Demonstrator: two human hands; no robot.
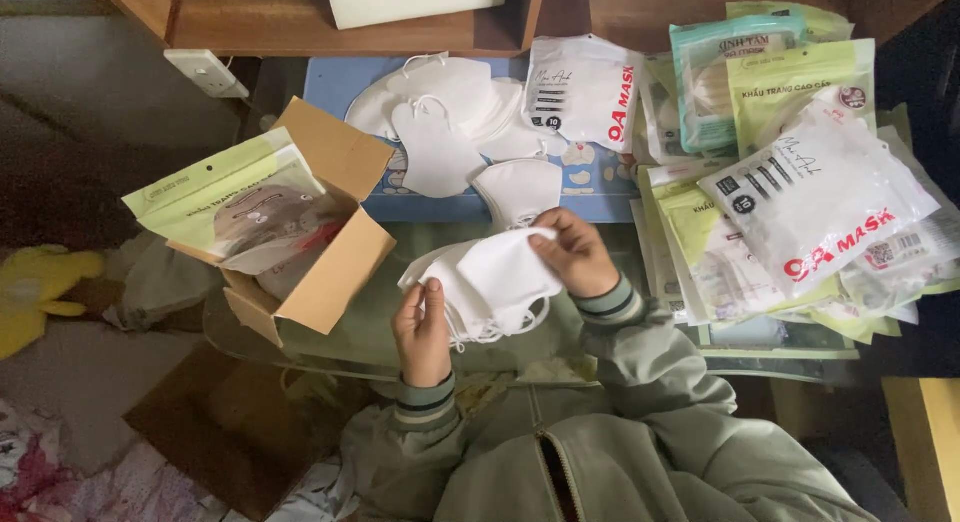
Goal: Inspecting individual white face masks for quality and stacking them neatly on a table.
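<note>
Holding a stack of white face masks between both hands.

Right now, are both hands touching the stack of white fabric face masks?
Touching. The head view shows the left hand gripping the stack of white fabric face masks from below, while the right hand pinches its top edge.

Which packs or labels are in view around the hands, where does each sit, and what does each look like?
Cardboard box: left of the hands, open, brown, holding a pale green pouch.
White pack: top centre, flat, red and black print.
Large white pack: right, tilted, clear-white, red print.
Green pouches: top right, rectangular, yellow-green and teal.
Pouch stack: right of the right hand, green-edged.
Left hand holds white masks.
</note>
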